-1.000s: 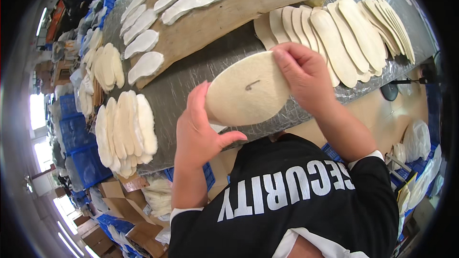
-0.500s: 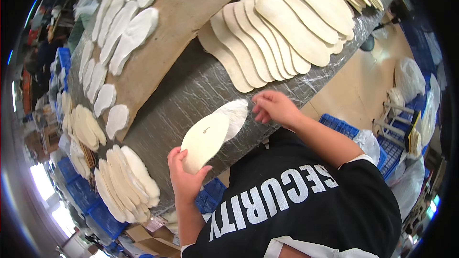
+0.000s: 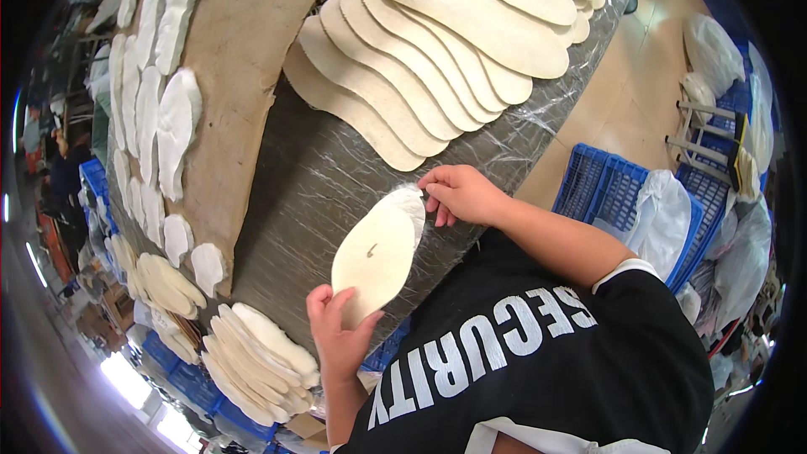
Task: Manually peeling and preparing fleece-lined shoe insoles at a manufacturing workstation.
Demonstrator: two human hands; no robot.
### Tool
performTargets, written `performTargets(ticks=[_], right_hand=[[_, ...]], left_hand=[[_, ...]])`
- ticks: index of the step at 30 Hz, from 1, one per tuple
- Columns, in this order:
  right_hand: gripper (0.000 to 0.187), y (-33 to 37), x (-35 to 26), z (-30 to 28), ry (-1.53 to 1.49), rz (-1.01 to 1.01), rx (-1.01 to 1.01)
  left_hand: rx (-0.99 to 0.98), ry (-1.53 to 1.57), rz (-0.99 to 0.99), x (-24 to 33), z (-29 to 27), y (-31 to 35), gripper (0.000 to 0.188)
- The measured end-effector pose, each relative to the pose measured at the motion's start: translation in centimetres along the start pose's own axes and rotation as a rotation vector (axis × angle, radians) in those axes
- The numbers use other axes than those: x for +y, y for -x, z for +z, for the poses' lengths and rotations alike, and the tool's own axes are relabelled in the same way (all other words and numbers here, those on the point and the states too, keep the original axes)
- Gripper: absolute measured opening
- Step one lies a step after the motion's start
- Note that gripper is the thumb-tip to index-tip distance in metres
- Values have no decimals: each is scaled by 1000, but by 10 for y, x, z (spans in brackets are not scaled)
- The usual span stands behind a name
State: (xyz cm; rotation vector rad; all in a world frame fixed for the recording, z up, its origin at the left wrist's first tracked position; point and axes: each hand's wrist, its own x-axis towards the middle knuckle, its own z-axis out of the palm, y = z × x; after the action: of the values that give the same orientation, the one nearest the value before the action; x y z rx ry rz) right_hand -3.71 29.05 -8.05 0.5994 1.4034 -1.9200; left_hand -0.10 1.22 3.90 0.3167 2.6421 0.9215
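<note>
Cream insole (image 3: 374, 254), flat and shoe-shaped, being held just over the grey plastic-wrapped worktable (image 3: 311, 193), near its front edge and close to the body. Being pinched at its near end by the left hand (image 3: 340, 332), thumb on top and fingers curled under, so staying level rather than drooping. Being steadied at its far end by the right hand (image 3: 461, 193), fingertips narrow and bent down onto the rounded tip, seemingly pressing that end toward the tabletop. Carrying a small dark mark (image 3: 370, 250) near its middle, turned upward and in plain sight.

Lying beyond it, well apart, a fanned row of larger cream insoles (image 3: 445, 42), each overlapping the next like shingles, probably so that every piece can be lifted off singly. Running along the left of the table, a brown cardboard strip (image 3: 244, 76), with paler white sole pieces (image 3: 164, 130) lined up along its far side. Sitting at the near-left corner, another overlapped stack of cream insoles (image 3: 256, 353), within easy reach of the left hand. Standing below the table edge on the right, blue plastic crates (image 3: 622, 193) with white bagged material (image 3: 664, 210) resting on them. Showing at the bottom, a black shirt with white lettering (image 3: 538, 361), forearms coming out from it toward the held piece.
</note>
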Motion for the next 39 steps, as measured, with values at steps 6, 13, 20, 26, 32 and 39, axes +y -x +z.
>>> performTargets(ticks=[6,13,20,26,32,39], right_hand=[[16,8,-10,9,119,-67,113],[14,0,-13,7,228,-177,172],[14,-3,-12,7,330,-175,144],[14,-3,-12,8,341,-192,153],[14,-5,-9,8,326,-201,158],[14,-4,-11,8,329,-211,156]], left_hand=[[-49,-93,35,-18,22,-9,59],[-89,-98,64,-27,26,-19,58],[-108,-107,71,-30,27,-19,57],[-114,-97,72,-32,27,-20,57],[-117,-105,93,-31,29,-24,57],[-115,-73,69,-33,32,-24,57]])
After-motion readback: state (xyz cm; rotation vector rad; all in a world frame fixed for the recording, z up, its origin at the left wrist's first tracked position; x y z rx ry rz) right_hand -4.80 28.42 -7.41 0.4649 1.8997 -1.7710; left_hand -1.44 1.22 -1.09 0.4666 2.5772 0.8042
